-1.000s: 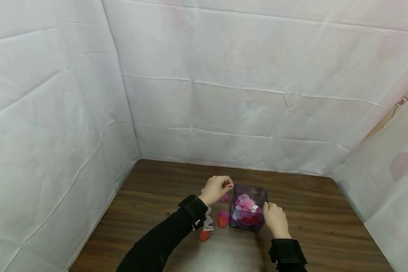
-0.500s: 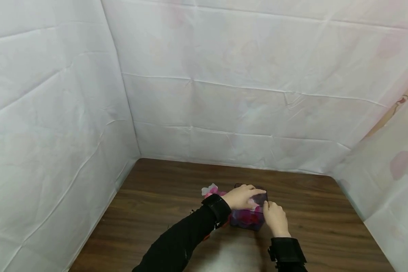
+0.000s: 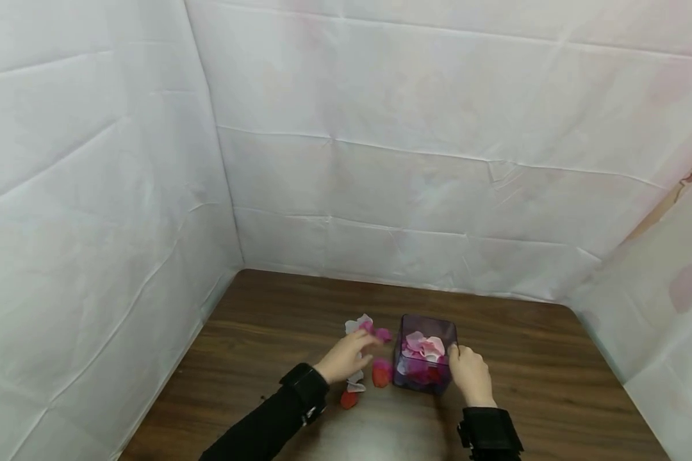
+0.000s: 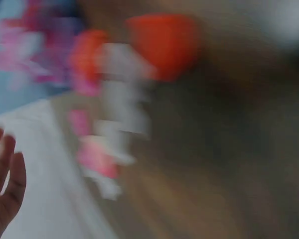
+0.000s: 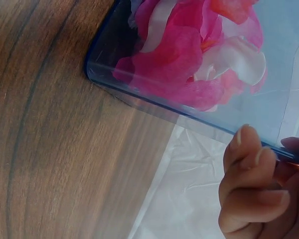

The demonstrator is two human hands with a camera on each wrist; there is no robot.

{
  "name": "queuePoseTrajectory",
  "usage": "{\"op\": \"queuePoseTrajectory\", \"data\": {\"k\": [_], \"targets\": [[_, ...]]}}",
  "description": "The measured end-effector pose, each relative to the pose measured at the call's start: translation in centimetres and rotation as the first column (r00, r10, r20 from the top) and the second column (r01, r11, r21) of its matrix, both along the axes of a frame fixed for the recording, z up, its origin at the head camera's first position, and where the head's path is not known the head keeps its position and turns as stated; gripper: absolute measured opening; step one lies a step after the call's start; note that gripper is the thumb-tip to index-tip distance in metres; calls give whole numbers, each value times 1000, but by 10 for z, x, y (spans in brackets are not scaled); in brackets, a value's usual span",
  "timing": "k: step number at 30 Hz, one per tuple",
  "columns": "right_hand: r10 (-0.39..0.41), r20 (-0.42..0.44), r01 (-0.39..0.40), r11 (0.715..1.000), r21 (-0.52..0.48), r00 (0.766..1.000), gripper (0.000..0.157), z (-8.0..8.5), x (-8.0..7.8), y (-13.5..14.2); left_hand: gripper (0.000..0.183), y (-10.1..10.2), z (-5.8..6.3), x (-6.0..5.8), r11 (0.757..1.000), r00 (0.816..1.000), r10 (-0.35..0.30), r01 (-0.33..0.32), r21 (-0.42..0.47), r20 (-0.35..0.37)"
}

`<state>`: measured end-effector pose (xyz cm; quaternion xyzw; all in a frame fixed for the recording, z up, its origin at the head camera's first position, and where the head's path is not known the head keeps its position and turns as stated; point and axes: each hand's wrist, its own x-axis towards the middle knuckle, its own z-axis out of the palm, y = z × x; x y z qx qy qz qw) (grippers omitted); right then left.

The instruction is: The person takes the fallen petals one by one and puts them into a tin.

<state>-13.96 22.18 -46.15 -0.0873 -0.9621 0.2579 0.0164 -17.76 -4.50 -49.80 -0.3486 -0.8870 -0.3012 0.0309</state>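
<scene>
A see-through purple plastic box (image 3: 445, 330) stands on the table, with pink, white and red fabric petals (image 3: 423, 346) piled inside. My right hand (image 3: 471, 376) grips its right wall, thumb and fingers on either side of the rim in the right wrist view. Left of the box, my left hand (image 3: 348, 357) hovers over loose petals with its fingers spread and nothing in them. Near it lie white petals (image 3: 355, 382), a magenta petal (image 3: 383, 334), an orange-red petal (image 3: 381, 376) and a red petal (image 3: 348, 400). The left wrist view is blurred; the hand covers some petals.
The brown wooden table (image 3: 277, 320) reaches back to a white cloth wall (image 3: 346, 186). Another white cloth (image 3: 92, 256) hangs along the left side, and a spotted one (image 3: 669, 333) stands at the right.
My left hand carried a pink petal rightwards over the box, let it go, and came back left above the loose petals. A pale pink petal now tops the pile. The right hand kept its hold.
</scene>
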Motion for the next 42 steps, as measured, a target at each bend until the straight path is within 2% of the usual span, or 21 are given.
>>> {"op": "queuePoseTrajectory", "data": {"k": [3, 7, 10, 12, 14, 18, 25, 31, 36, 42], "targets": [[-7, 6, 7, 1000, -9, 1000, 42, -2, 1, 0, 20, -21, -26, 12, 988, 998, -53, 50, -146, -17], [6, -5, -6, 1000, -16, 1000, 41, -3, 3, 1, 31, -33, -47, 31, 958, 993, -113, 113, -262, 13], [20, -26, -20, 1000, -12, 999, 41, -2, 3, 1, 22, -32, -54, 38, 965, 995, -96, 102, -242, 36], [20, -33, -20, 1000, -6, 999, 41, -1, 2, 1, 12, -29, -53, 38, 975, 997, -66, 72, -211, 36], [15, -27, -15, 1000, -6, 1000, 41, 0, 1, 2, 12, -26, -52, 37, 980, 999, -35, 41, -195, 33], [15, -6, -15, 1000, -13, 1000, 40, 0, -2, 2, 14, -23, -46, 34, 981, 1000, -7, 12, -191, 28], [0, 2, 0, 1000, 4, 1000, 39, 1, -2, 2, 8, -20, -29, 19, 991, 999, -45, 48, -127, 25], [-13, 14, 13, 1000, 27, 1000, 41, 4, 0, 2, 8, -11, -14, 10, 994, 999, -32, 33, -106, 10], [-10, 19, 9, 1000, 29, 1000, 41, 5, 1, 2, 4, 1, 6, -4, 999, 1000, -8, 7, -50, -30], [-9, 23, 9, 1000, 29, 1000, 41, 6, 0, 0, 4, 25, 43, -21, 1000, 999, -14, 13, -19, -34]]}}
